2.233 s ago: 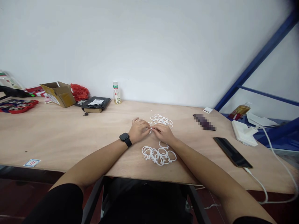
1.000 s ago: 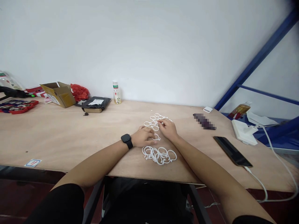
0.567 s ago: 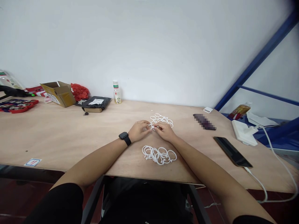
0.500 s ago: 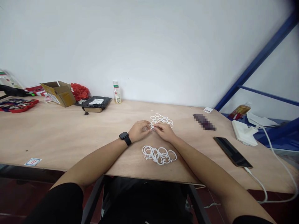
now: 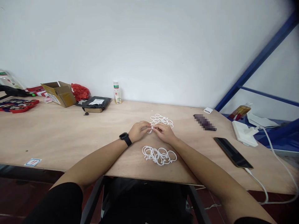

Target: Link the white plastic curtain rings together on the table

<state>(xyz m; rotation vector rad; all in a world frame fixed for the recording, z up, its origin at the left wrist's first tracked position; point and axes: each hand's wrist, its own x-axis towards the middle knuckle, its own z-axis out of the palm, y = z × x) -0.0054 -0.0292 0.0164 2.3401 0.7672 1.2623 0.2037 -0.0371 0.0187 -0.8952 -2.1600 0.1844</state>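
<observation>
My left hand [image 5: 139, 131] and my right hand [image 5: 165, 132] meet over the table, fingertips nearly touching. Between them they pinch a small white plastic ring [image 5: 150, 131], part of its loop showing below the fingers and the rest hidden. Just beyond the hands lies a loose group of white plastic rings [image 5: 164, 119], several of them spread flat. Closer to the table's front edge, between my forearms, is a second heap of white plastic rings [image 5: 159, 155] with small knobs or clips on them, overlapping one another.
On the wooden table [image 5: 93, 130], a phone [image 5: 233, 152] with a cable and a white power strip [image 5: 244, 133] lie at right. A pixelated dark object [image 5: 204, 122] is nearby. Along the back left stand a bottle [image 5: 117, 92], a black parcel [image 5: 96, 103] and an open carton [image 5: 61, 95].
The ring between my fingertips has turned, so its loop now shows below the fingers. My left fingers have straightened slightly toward the right hand. Both heaps stay as they were.
</observation>
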